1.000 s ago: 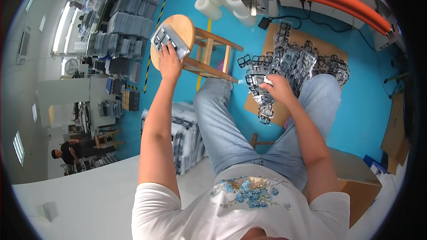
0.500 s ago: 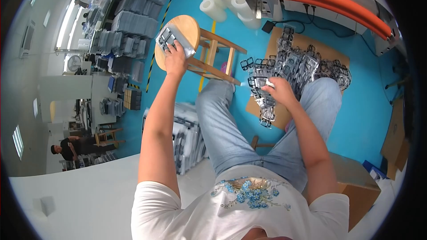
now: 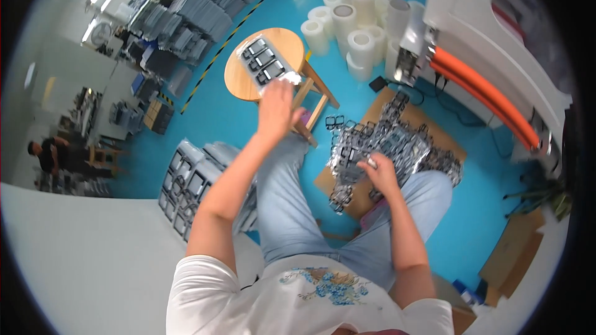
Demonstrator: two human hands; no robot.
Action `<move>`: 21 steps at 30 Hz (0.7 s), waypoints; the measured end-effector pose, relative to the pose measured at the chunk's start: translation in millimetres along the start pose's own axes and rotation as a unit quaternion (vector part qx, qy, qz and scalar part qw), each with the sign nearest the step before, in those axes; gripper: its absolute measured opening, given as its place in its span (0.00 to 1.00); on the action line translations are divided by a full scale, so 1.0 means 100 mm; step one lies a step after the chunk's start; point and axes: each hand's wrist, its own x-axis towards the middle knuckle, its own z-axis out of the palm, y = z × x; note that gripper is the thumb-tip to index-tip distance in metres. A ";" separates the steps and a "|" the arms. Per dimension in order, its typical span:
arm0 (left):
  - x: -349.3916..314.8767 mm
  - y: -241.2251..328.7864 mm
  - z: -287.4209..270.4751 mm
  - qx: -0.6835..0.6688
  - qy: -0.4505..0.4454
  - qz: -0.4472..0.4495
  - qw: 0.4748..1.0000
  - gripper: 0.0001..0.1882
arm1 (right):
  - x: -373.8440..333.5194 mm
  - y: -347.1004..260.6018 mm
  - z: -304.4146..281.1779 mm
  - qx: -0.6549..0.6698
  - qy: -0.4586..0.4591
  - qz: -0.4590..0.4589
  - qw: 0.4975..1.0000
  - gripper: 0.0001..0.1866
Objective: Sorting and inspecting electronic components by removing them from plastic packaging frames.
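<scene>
On the round wooden stool (image 3: 233, 77) lies a sheet of black rectangular frames (image 3: 263, 61) in clear film, with a shiny crumpled edge at its near right corner. My left hand (image 3: 276, 111) is just below that corner, its thumb apart from blurred fingers; whether it grips the film cannot be told. My right hand (image 3: 383, 177) is closed in a pinch on a small white object (image 3: 371, 162), too small to name. It hovers over a heap of black frame pieces in clear film (image 3: 400, 142), which lies on a cardboard sheet (image 3: 444, 131) on the floor.
Clear film rolls (image 3: 344, 22) stand beyond the stool. A machine with an orange roller (image 3: 484, 96) rises at the right. Stacked frame sheets (image 3: 186, 180) are beside my left leg. Cardboard boxes (image 3: 512, 257) stand at the right. A person (image 3: 53, 154) is far off at the left.
My left hand has slid off the frame sheet toward the stool's near right edge, uncovering the frames. My right hand stays over the heap with the white object. The view has shifted.
</scene>
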 end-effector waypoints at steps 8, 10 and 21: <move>-0.93 0.68 0.38 -0.676 -0.062 -0.180 0.712 0.30 | 0.73 -1.13 -0.21 0.165 -0.030 -0.048 0.985 0.06; -0.99 0.67 0.38 -0.687 -0.177 -0.190 0.678 0.29 | 1.17 -1.64 -0.32 0.155 -0.039 -0.079 0.984 0.06; -0.37 0.31 0.00 -0.661 0.274 -0.409 0.567 0.16 | 3.74 -2.59 0.69 0.026 -0.053 -0.180 0.982 0.20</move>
